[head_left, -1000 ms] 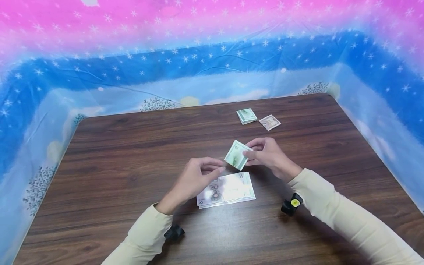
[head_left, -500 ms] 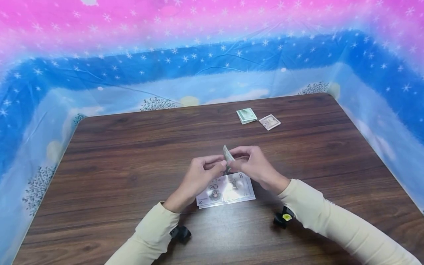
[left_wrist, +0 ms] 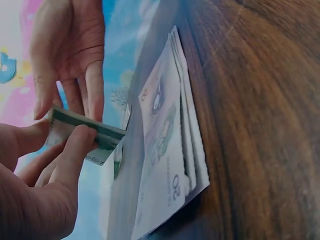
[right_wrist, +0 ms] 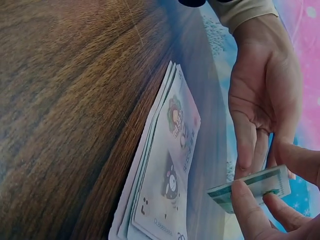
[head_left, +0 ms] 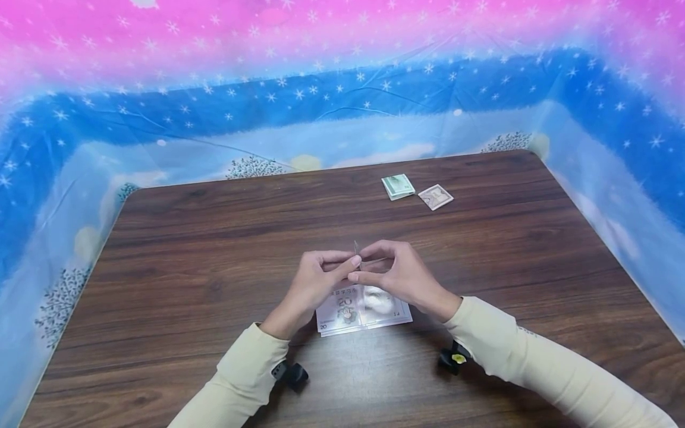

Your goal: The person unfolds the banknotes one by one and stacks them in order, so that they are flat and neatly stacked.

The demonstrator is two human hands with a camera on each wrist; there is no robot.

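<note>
Head view: our left hand (head_left: pixel 309 282) and right hand (head_left: pixel 411 274) both pinch one folded banknote (right_wrist: pixel 261 184) between them, probably to steady it. Below them, stacked notes (head_left: pixel 369 314) lie on the tabletop (head_left: pixel 187 279).

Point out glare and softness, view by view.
Head: glare whitens part of the right half of the stacked notes, sheen on the table below; left wrist: no white patch on the notes; right wrist: none either, backdrop soft.

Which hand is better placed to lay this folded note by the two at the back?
Probably the right hand. It and the left hand pinch the folded note, but it sits nearer the far green note and brown note.
</note>
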